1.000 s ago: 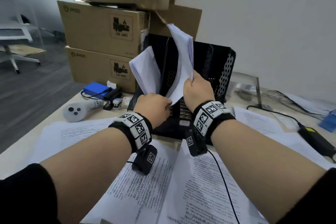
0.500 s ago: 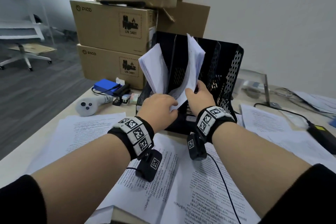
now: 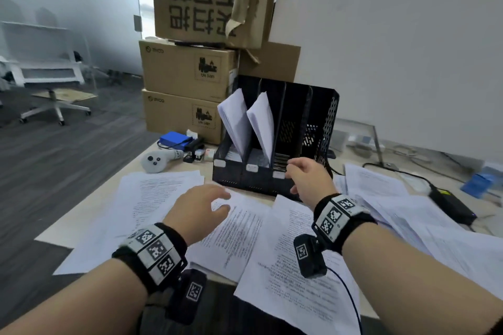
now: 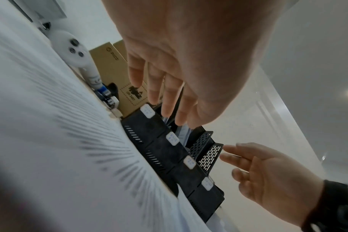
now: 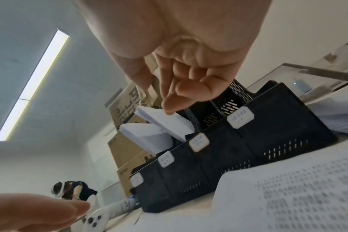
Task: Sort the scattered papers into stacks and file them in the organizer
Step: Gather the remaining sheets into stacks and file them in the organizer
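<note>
The black slotted organizer [image 3: 324,117] stands at the back of the desk. One white paper stack [image 3: 234,119] leans in its leftmost slot and a second stack [image 3: 262,122] in the slot beside it; the slots to the right hold nothing. My left hand [image 3: 217,201] hovers open over the scattered printed sheets [image 3: 239,234] in front of the organizer. My right hand [image 3: 295,175] hangs empty with loosely curled fingers at the organizer's front lip. The left wrist view shows straight fingers [image 4: 167,100] above the organizer [image 4: 159,141]. In the right wrist view both stacks [image 5: 169,124] are seen.
Stacked cardboard boxes [image 3: 187,71] rise behind and left of the organizer. A white controller [image 3: 153,162] and a blue box [image 3: 174,140] lie at the back left. More sheets [image 3: 381,187] and a black power adapter [image 3: 451,205] with cables lie to the right.
Both hands let go of the paper stack, which now leans in the second slot. They drew back and down toward the loose sheets.
</note>
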`<state>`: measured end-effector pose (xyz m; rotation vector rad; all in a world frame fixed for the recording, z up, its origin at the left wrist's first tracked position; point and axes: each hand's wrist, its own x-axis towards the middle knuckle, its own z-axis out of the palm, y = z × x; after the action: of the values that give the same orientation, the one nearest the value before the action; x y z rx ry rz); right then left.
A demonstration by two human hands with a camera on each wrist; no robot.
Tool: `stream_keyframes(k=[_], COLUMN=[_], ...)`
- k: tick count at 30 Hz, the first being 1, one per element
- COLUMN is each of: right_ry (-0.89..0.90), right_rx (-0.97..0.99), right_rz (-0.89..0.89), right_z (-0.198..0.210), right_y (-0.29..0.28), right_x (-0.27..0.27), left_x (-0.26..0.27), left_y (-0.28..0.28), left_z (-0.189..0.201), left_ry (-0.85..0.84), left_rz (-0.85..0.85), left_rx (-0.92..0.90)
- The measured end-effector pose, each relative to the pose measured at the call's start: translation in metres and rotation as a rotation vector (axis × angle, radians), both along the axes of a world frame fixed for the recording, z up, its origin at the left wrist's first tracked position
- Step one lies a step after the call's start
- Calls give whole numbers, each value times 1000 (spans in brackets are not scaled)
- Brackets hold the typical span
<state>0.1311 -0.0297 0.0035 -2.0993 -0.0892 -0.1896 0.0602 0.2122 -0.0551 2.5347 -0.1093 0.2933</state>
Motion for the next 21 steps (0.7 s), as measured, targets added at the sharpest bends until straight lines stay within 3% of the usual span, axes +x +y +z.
stream_keyframes(k=[4, 8, 12, 16, 21], right_ry=[34, 96, 118, 127, 203], right_rx=[-33, -202, -549, -895, -1105], right_rz=[103, 204, 345, 499, 554], right_z=[-4, -13, -31, -51, -75], right_y=[9, 23, 34, 47, 46], right_x=[-43, -76, -97, -112, -113], left_x=[-34, -63, -81, -96, -109], left_y=[25, 56, 75, 81, 91], left_z=[-15, -31, -36, -37, -41], left_ry=[36, 143, 249, 310, 252], left_rz=[51, 157, 230, 198, 178], left_rx=[78, 104, 212, 314, 354])
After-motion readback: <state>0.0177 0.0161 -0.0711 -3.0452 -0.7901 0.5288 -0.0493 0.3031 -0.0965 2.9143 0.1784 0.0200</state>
